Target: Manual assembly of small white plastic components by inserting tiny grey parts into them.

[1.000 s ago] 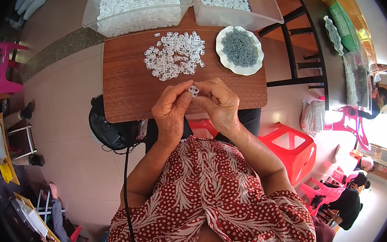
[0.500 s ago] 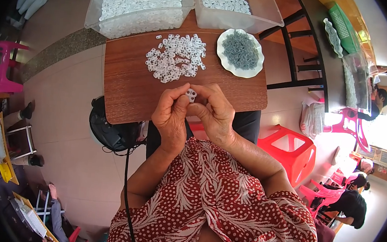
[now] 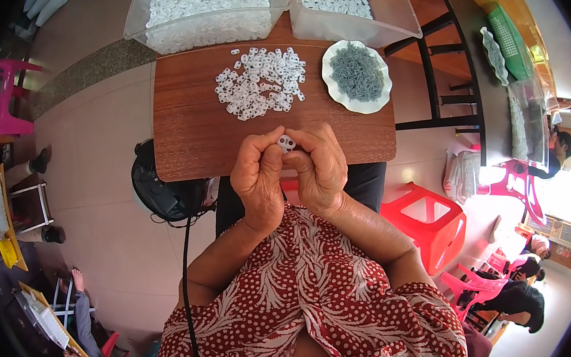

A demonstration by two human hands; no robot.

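Note:
A small white plastic piece with round holes (image 3: 287,143) is pinched between my two hands, just off the table's near edge. My left hand (image 3: 258,180) grips it with thumb and forefinger from the left. From the other side, my right hand (image 3: 319,171) closes on it with fingers curled. Beyond my fingertips lies a loose pile of similar white pieces (image 3: 259,82) on the brown table (image 3: 189,127). A white scalloped plate (image 3: 380,100) to the right of the pile holds many small grey screws or pins (image 3: 356,73), too small to tell.
Two translucent bins (image 3: 209,35) (image 3: 351,29) with white pieces stand at the table's far edge. To the right is a red stool (image 3: 452,235); on the left, a black bag (image 3: 164,186) and a hanging cable (image 3: 186,271). Other people (image 3: 517,301) sit farther right.
Both hands have shifted slightly to the right with the white piece. It has turned a little between my fingertips.

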